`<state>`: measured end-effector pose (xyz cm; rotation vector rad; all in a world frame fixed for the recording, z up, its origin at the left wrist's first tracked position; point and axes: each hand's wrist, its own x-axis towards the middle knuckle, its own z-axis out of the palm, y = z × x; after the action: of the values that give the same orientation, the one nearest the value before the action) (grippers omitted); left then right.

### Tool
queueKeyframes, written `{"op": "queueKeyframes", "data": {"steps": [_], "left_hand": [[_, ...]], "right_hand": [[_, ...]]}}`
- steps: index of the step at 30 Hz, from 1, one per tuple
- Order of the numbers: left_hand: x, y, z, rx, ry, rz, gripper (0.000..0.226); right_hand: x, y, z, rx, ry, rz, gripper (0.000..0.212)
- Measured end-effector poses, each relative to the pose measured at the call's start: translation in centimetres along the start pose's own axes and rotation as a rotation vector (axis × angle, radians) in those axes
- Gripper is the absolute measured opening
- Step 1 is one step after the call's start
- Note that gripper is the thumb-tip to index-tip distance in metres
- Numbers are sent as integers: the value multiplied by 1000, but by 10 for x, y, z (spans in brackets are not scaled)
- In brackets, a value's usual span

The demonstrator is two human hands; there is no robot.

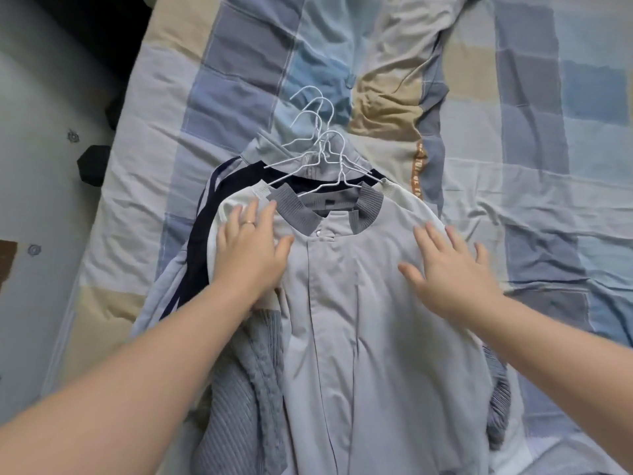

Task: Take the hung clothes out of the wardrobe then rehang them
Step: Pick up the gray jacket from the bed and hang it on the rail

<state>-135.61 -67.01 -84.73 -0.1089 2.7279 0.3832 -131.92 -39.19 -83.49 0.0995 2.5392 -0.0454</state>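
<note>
Both hands, left hand [251, 250] and right hand [452, 269], lie spread flat on a smooth grey jacket [359, 320] with white wire hangers [318, 156].

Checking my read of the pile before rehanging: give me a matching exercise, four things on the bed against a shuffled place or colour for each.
Things:
1. grey jacket
2. white knit
3. navy garment
4. hanger hooks

Descriptions:
A. white wire, fanned out on the quilt beyond the collars
B. dark band showing just left of the white shoulder
C. top of the pile, right hand flat on it
D. shows at both shoulders from under the top layer

Pairs: 1-C, 2-D, 3-B, 4-A
</note>
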Motion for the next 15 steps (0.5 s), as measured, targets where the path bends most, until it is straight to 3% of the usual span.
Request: {"op": "queueKeyframes", "data": {"steps": [7,15], "left_hand": [[54,3,12,179,73,-20,47],[24,3,-9,-193,109,33,20]], "right_hand": [[72,-18,5,1,66,-37,74],[60,-8,-27,166,31,-103,62]]}}
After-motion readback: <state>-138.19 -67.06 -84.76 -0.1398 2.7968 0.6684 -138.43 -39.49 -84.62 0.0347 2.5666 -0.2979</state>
